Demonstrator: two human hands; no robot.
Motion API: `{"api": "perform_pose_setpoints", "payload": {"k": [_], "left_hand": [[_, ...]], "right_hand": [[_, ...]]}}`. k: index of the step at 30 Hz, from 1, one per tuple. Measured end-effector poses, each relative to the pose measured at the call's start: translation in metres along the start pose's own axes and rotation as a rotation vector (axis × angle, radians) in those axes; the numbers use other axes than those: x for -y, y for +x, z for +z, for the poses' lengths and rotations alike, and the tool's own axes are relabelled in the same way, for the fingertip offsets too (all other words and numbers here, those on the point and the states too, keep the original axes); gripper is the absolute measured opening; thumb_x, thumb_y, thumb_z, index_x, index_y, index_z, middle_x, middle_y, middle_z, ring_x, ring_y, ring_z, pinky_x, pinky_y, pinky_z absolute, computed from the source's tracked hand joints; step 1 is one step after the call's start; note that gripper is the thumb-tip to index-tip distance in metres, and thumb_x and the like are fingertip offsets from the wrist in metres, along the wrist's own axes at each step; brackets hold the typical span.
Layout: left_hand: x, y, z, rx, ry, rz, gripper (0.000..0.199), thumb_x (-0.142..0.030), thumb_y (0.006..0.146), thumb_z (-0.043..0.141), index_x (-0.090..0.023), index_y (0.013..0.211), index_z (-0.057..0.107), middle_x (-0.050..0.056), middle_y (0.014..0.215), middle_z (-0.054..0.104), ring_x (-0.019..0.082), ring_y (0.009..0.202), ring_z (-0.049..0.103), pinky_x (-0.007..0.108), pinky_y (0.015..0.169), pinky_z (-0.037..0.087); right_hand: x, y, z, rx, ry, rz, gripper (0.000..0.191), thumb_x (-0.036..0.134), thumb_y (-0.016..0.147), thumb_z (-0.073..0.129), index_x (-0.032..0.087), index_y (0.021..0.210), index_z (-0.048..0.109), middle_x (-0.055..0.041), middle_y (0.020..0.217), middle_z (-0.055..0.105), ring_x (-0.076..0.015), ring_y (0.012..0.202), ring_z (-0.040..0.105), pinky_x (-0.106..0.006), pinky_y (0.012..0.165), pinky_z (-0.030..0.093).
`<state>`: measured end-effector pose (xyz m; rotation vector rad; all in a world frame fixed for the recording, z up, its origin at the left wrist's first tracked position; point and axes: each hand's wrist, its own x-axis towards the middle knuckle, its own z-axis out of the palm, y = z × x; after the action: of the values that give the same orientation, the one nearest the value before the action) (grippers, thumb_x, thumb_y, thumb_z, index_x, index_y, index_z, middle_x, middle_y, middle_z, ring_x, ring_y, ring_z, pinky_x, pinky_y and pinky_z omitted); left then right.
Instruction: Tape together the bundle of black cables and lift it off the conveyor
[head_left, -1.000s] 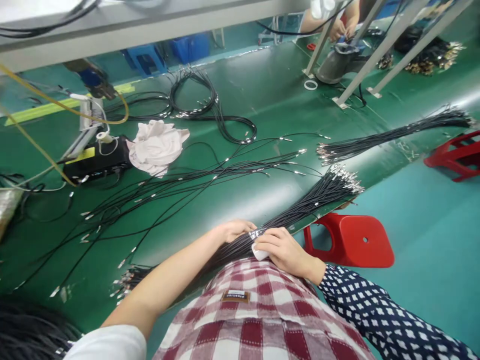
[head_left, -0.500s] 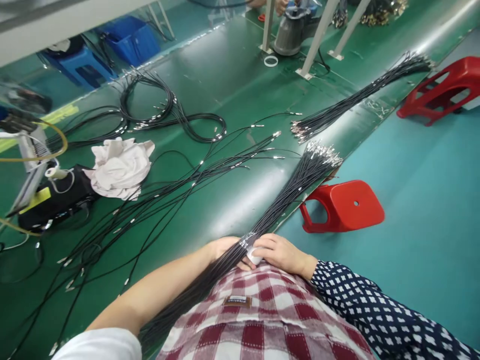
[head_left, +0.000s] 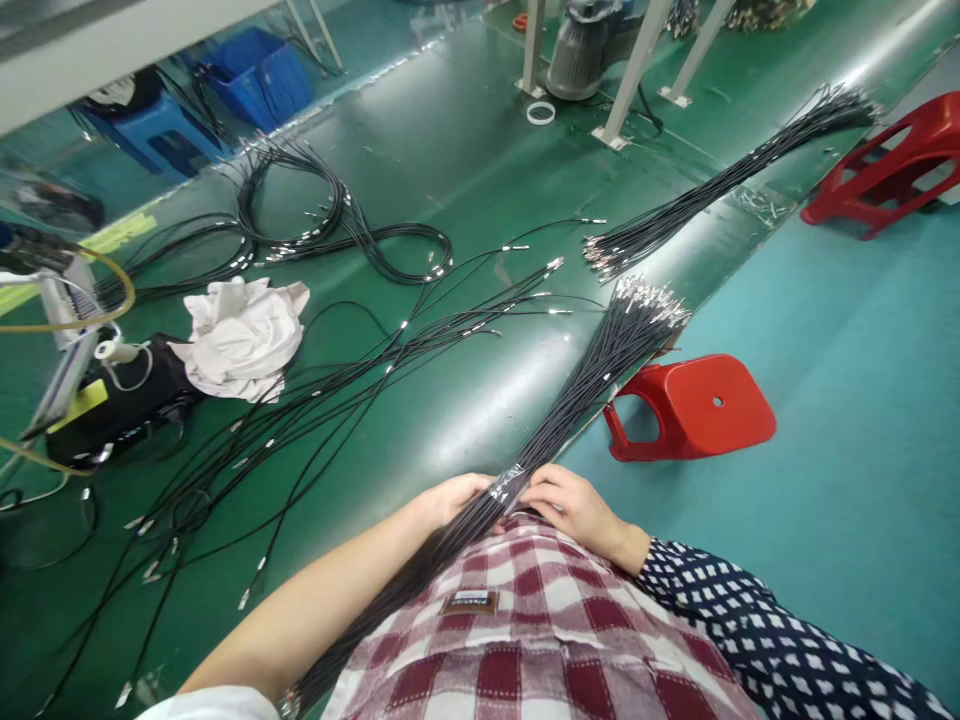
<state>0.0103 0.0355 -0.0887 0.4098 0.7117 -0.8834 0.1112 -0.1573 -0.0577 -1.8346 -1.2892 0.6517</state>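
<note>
A thick bundle of black cables (head_left: 574, 410) runs diagonally along the table's front edge, its silvery ends fanned out at the upper right. A band of clear tape (head_left: 508, 483) goes round it in front of my body. My left hand (head_left: 459, 496) is closed round the bundle from the left and below, its fingers mostly hidden under the cables. On the other side, my right hand (head_left: 574, 510) has bent fingers pressed together against the bundle beside the tape. Its fingertips are partly hidden, so what they pinch cannot be made out.
Loose black cables (head_left: 352, 365) spread over the green table (head_left: 420, 430). Coiled cables (head_left: 292, 200), a crumpled white cloth (head_left: 244, 335) and a black device (head_left: 124, 400) lie left. Another cable bundle (head_left: 720, 190) lies further right. Red stools (head_left: 720, 405) stand beside the table.
The white object seen between my hands is now out of sight. My right hand has shifted slightly right, and the taped part of the bundle shows more fully.
</note>
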Motion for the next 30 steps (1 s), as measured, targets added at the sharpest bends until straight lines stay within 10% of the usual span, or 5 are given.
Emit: {"api": "perform_pose_setpoints", "payload": {"k": [5,10,14,21,30], "left_hand": [[0.003,0.003,0.009,-0.296,0.011,0.473,0.052,-0.007,0.052,0.068,-0.01,0.095,0.038,0.011,0.085,0.057,0.024,0.078,0.058,0.038,0.079,0.045],[-0.003,-0.003,0.0,-0.034,-0.226,0.495,0.038,-0.01,0.063,0.056,-0.007,0.099,0.045,0.01,0.085,0.055,0.017,0.074,0.054,0.03,0.075,0.044],[-0.008,-0.007,-0.001,-0.124,-0.308,0.589,0.041,-0.012,0.064,0.054,-0.005,0.103,0.046,0.01,0.087,0.054,0.018,0.078,0.052,0.029,0.075,0.042],[-0.008,-0.018,0.011,-0.519,0.401,1.105,0.05,-0.011,0.065,0.061,-0.015,0.113,0.046,0.004,0.099,0.052,0.012,0.086,0.048,0.021,0.076,0.037],[0.021,-0.039,0.03,-0.491,1.055,1.291,0.031,-0.022,0.086,0.045,-0.019,0.116,0.045,0.008,0.113,0.042,0.013,0.094,0.047,0.026,0.079,0.04]], "right_hand": [[-0.003,0.002,0.01,0.05,0.669,0.633,0.03,0.02,0.073,0.055,0.013,0.101,0.047,-0.0074,0.1,0.054,-0.0128,0.086,0.055,-0.027,0.08,0.045],[0.003,0.025,0.014,0.142,1.161,0.705,0.047,0.012,0.069,0.053,0.016,0.114,0.041,-0.0066,0.112,0.052,-0.0153,0.104,0.052,-0.024,0.084,0.04],[0.005,0.035,0.013,0.149,1.206,0.754,0.046,0.025,0.075,0.057,0.021,0.118,0.042,-0.0048,0.12,0.049,-0.0166,0.107,0.05,-0.023,0.081,0.04],[-0.004,0.042,0.019,0.13,1.28,0.877,0.046,0.049,0.079,0.052,0.016,0.11,0.044,-0.0095,0.118,0.048,-0.0228,0.1,0.054,-0.033,0.083,0.044],[0.005,0.052,0.022,0.114,1.377,0.936,0.064,0.07,0.073,0.042,0.017,0.109,0.039,-0.009,0.106,0.052,-0.0196,0.087,0.057,-0.032,0.073,0.048]]}}
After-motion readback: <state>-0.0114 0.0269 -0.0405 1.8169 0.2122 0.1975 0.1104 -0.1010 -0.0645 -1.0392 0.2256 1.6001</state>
